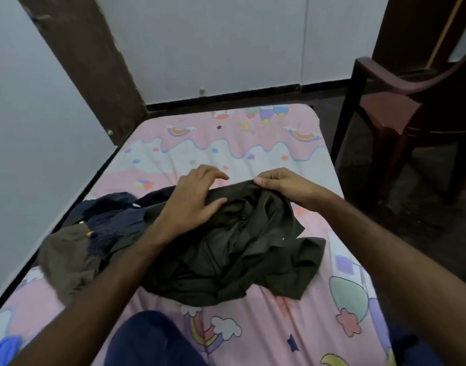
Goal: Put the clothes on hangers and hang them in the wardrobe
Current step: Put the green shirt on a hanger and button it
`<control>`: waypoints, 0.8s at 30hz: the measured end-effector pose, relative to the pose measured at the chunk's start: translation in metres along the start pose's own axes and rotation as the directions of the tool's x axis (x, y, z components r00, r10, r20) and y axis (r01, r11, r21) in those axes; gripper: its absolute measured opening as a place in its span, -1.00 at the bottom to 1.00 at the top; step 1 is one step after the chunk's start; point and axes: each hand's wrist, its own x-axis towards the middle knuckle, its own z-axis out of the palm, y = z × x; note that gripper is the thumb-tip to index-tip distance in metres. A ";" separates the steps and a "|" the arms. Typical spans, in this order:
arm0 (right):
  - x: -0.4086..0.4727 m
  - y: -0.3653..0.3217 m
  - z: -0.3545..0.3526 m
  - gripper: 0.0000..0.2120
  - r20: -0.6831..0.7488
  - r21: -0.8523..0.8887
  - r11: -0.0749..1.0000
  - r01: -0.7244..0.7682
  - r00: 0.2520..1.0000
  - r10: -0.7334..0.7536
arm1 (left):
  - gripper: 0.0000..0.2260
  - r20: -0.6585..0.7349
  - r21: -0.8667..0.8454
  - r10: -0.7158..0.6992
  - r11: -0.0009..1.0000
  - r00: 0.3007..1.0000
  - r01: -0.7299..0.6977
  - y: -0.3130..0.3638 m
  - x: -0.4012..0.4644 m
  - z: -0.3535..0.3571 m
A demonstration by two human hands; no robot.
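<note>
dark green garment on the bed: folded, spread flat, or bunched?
Bunched. The dark green garment lies in crumpled folds on the bed sheet; right hand pinches its far edge, left hand rests on it.

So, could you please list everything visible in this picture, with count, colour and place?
dark green garment: one, crumpled, middle of the bed
navy garment: one, dark blue, in the pile to the left of the green one
olive-brown garment: one, left edge of the pile
bedsheet: one, pink with rainbows, clouds and stars, covering the bed
plastic chair: one, dark maroon, on the floor right of the bed
wooden post: one, brown, at the wall, far left of the bed
blue item: one, bottom left corner, too cut off to identify
left hand: one, resting on the green garment, fingers fairly straight
right hand: one, pinching the garment's far edge
</note>
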 end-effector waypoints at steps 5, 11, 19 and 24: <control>-0.008 -0.010 -0.054 -0.68 0.024 -0.192 0.980 0.042 0.999 -0.038 | -0.80 0.491 -0.087 -0.085 0.985 0.867 0.146 -0.016 0.028 0.003; -0.018 -0.044 -0.084 -0.82 -0.041 -0.574 0.814 0.093 0.989 -0.142 | -0.56 0.380 0.112 -0.227 0.974 0.897 0.199 -0.029 0.038 -0.045; -0.054 -0.149 -0.080 -0.83 -0.197 -0.829 0.550 0.102 0.868 -0.457 | -0.80 -0.198 0.210 -0.113 0.965 0.974 0.155 0.015 0.109 -0.158; -0.090 -0.266 -0.113 -0.92 -0.392 -0.856 0.514 -0.056 0.719 -0.574 | -0.87 -0.328 0.438 0.088 0.896 0.941 0.069 0.069 0.156 -0.260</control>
